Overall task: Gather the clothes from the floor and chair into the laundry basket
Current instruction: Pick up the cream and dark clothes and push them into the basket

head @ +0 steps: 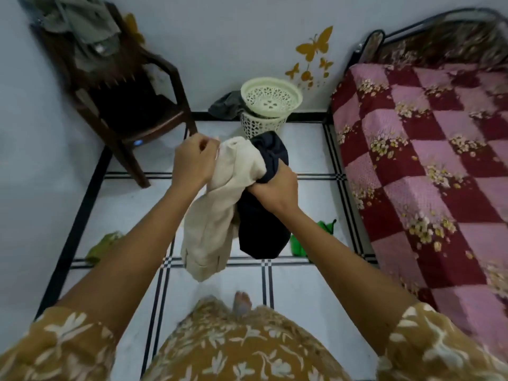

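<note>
A grey-green garment [82, 20] is hanging over the back of the brown chair [132, 105] at the far left, and an olive cloth [103, 244] is lying on the tiled floor [297, 298] below it. The left hand [195, 163] is closing its fingers into a loose fist against the upper edge of the cream garment [220, 210]; whether it is actually pinching the fabric is hard to tell through the blur. The right hand [275, 192] is clenching its fingers tight around both the cream garment and the dark navy garment [261, 232], which are dangling above the floor. Beyond them the pale laundry basket [261, 125] is standing by the wall, its lid [270, 97] resting tilted on top, a grey cloth [226, 105] bunching at its left side. A green cloth [324, 229] is lying near the bed [426, 160].
</note>
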Demonstrator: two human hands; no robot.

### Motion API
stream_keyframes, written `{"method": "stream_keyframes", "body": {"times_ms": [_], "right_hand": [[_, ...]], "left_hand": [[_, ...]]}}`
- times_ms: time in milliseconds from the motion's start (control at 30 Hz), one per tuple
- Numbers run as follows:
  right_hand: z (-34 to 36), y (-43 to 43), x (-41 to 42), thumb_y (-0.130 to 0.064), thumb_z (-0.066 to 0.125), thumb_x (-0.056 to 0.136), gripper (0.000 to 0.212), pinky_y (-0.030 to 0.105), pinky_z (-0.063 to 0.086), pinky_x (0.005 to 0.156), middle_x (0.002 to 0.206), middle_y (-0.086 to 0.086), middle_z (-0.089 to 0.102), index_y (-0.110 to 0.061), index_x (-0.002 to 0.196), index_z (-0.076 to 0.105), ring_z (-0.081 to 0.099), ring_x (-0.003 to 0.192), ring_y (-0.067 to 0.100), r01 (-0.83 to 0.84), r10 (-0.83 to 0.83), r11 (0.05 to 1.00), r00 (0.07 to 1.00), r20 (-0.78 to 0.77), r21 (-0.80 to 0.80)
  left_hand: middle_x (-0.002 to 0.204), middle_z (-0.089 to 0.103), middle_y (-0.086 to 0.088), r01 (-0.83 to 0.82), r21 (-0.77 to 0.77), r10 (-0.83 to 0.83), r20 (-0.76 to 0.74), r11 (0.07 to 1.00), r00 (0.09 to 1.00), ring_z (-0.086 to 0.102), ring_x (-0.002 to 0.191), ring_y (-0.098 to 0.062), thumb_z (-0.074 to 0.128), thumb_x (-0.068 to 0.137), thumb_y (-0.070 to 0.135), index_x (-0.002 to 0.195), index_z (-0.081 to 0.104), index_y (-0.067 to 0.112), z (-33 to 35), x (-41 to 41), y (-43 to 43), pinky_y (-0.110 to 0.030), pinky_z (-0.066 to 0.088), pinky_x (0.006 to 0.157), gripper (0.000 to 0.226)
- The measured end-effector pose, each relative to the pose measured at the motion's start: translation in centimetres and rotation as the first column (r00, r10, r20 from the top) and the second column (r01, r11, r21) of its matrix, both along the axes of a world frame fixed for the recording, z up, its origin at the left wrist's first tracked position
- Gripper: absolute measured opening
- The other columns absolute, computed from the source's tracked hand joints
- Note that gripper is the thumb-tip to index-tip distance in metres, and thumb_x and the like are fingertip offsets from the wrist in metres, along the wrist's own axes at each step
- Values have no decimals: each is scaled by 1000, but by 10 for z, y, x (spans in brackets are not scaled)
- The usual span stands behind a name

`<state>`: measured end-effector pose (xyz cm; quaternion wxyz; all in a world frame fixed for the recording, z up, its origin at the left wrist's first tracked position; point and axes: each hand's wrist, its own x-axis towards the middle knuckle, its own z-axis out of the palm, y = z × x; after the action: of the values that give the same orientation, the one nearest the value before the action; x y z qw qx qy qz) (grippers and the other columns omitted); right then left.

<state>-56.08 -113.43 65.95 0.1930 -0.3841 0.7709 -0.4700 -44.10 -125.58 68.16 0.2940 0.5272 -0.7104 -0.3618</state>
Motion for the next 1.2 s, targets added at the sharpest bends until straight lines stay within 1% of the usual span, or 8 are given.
{"method": "stream_keyframes", "body": {"times_ms": [367, 467, 667, 767, 867, 967, 1033, 1200], "right_hand": [[-21, -258, -278, -34, 76, 61, 42, 26, 46, 68, 88, -9, 67, -24, 99, 63, 64, 86, 16, 134, -135, 991, 988, 75, 24], [-17, -321, -344, -36, 76, 61, 45, 29, 50, 70, 91, -8, 68, -24, 102, 62, 64, 85, 16, 171, -172, 985, 980, 103, 19], [-20, -440, -481, -30, 80, 66, 44, 28, 45, 71, 90, -8, 62, -21, 105, 62, 59, 85, 15, 159, -163, 986, 983, 83, 52], [-44, -498, -538, -31, 80, 66, 42, 32, 50, 72, 90, -5, 64, -18, 102, 62, 61, 86, 19, 103, -108, 992, 992, 68, 80], [-77, -550, -575, -30, 80, 67, 40, 34, 50, 69, 90, 0, 66, -14, 100, 62, 63, 85, 23, 4, -10, 995, 998, 60, 100], [-115, -607, -601, -41, 72, 64, 41, 31, 46, 64, 89, 3, 67, -17, 95, 60, 64, 82, 26, -89, 77, 986, 993, 85, 145], [-141, -644, -611, -45, 69, 63, 41, 30, 44, 63, 86, 4, 67, -18, 92, 57, 64, 81, 26, -159, 141, 966, 985, 99, 204], [-198, -712, -623, -33, 78, 68, 41, 29, 46, 71, 89, -4, 66, -14, 100, 61, 62, 84, 16, -196, 164, 941, 977, 134, 275]], "left_hand": [[72, 60, -5, -80, 122, 69, 91, 989, 993, 58, 74, -28, 52, 86, 24, 76, 60, 9, -65, -243, -301, -35, 46, 68, 21], [70, 57, -6, -17, 152, -3, 135, 988, 991, 51, 72, -26, 51, 88, 22, 71, 57, 8, -75, -321, -363, -31, 35, 61, 23], [62, 49, -5, -141, 325, 89, 171, 935, 981, 50, 69, -26, 49, 83, 19, 58, 45, 13, -117, -445, -472, -30, 33, 58, 26], [84, 63, -18, -202, 375, 125, 221, 905, 967, 60, 84, -35, 51, 81, 21, 79, 60, 4, -155, -489, -517, -32, 40, 64, 19], [104, 65, -17, -357, 383, 255, 292, 852, 922, 60, 96, -35, 52, 84, 23, 99, 62, 5, -187, -519, -549, -42, 49, 84, 26], [117, 60, -14, -470, 454, 309, 384, 757, 870, 56, 108, -35, 53, 85, 24, 110, 59, 8, -218, -536, -580, -50, 42, 97, 30], [121, 58, -15, -509, 503, 281, 460, 699, 842, 54, 110, -36, 54, 84, 25, 113, 58, 6, -248, -537, -600, -52, 41, 98, 34], [116, 58, -19, -475, 518, 196, 503, 711, 842, 56, 108, -38, 60, 82, 28, 110, 54, 2, -323, -541, -650, -50, 48, 89, 38]]}}
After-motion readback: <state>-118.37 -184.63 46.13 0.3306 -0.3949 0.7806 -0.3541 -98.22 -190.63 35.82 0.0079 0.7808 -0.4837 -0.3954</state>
